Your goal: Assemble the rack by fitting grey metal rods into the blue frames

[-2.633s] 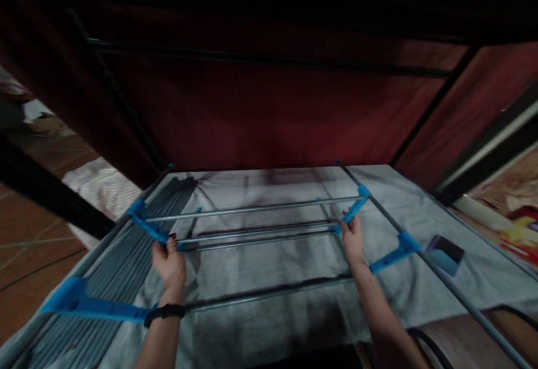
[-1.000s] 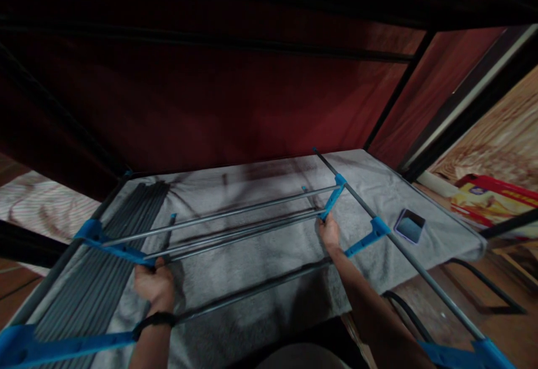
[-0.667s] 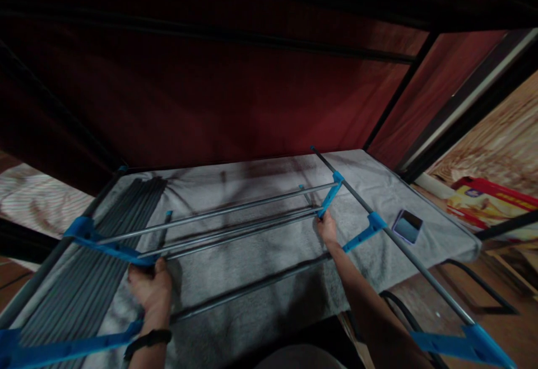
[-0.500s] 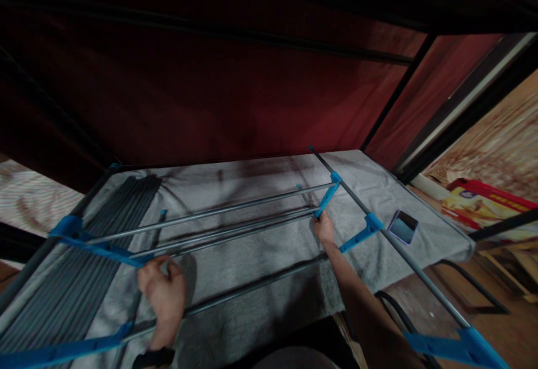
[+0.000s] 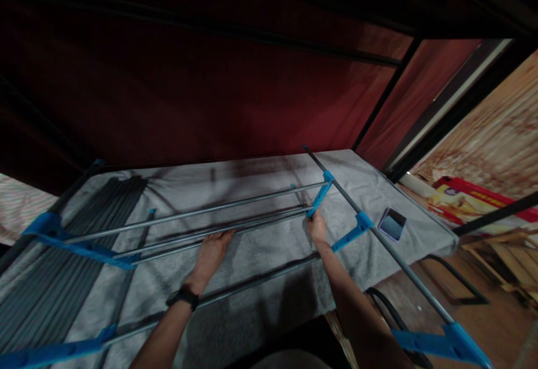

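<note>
A partly assembled rack of grey metal tubes with blue plastic connectors spans the bed. My left hand (image 5: 213, 252), a black band at its wrist, is closed around a thin metal tube (image 5: 273, 222) near mid-length, its fingertips partly hidden behind it. My right hand (image 5: 316, 227) is closed at the lower end of the right blue connector (image 5: 321, 196), where the thin tubes meet it. The left blue connector (image 5: 79, 250) holds the other tube ends, with no hand on it. Another blue connector (image 5: 352, 233) sits on the right side pole (image 5: 395, 257).
A bundle of grey tubes (image 5: 90, 234) lies on the grey blanket (image 5: 252, 262) at left. A phone (image 5: 392, 224) rests at right. Beyond the bed are a red and yellow box (image 5: 466, 204) and a wooden stool (image 5: 500, 262). Dark red cloth (image 5: 218, 100) hangs behind.
My left hand has left the left connector and moved right along the thin tubes, now gripping mid-length. My right hand stays at the right connector. The view has shifted slightly right.
</note>
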Demonstrator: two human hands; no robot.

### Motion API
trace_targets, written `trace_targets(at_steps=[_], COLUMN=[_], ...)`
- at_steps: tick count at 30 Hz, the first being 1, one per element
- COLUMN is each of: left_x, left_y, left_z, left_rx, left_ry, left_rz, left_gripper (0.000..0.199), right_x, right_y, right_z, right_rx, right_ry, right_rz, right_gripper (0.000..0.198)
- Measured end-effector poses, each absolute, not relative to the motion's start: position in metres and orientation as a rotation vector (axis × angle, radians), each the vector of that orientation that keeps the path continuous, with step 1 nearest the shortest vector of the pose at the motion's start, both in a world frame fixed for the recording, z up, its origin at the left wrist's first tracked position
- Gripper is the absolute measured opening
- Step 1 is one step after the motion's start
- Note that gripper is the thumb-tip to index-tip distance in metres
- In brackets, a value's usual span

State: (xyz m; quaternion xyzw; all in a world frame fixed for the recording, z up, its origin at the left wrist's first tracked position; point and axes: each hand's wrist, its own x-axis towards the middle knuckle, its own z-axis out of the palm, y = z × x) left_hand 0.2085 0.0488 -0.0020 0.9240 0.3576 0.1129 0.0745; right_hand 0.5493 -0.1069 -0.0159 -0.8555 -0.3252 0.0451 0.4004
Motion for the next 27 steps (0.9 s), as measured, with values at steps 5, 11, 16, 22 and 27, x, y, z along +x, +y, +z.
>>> trace_targets(at_steps=[5, 11, 16, 22, 27], left_x=[0.2055, 0.2047, 0.2045, 0.2030, 0.2034], left_y=[0.0456, 0.0406, 0.0418, 0.0413, 0.0422], left_z=[-0.0011, 0.0017, -0.0007, 0.0026, 0.0037], left_rx=[2.764, 2.801, 2.819, 2.819, 2.810], left_ry=[1.074, 1.053, 1.057, 1.025, 1.007], left_rz=[0.283, 0.234, 0.202, 0.209, 0.192], left_gripper=[0.049, 0.053, 0.055, 0.055, 0.055], right_x=[0.5489, 0.5507, 0.5502, 0.5476, 0.5465], right_y=[-0.1086, -0.1099, -0.1126, -0.1123, -0.1135], right_z=[-0.0155, -0.0203, -0.0193, -0.0189, -0.0198], right_rx=[-2.170, -2.203, -2.220, -2.281, -2.314], right_ry=[-0.827, -0.809, -0.838, -0.824, -0.835], right_rz=[0.103, 0.093, 0.095, 0.096, 0.116], right_gripper=[0.037, 0.036, 0.038, 0.040, 0.041])
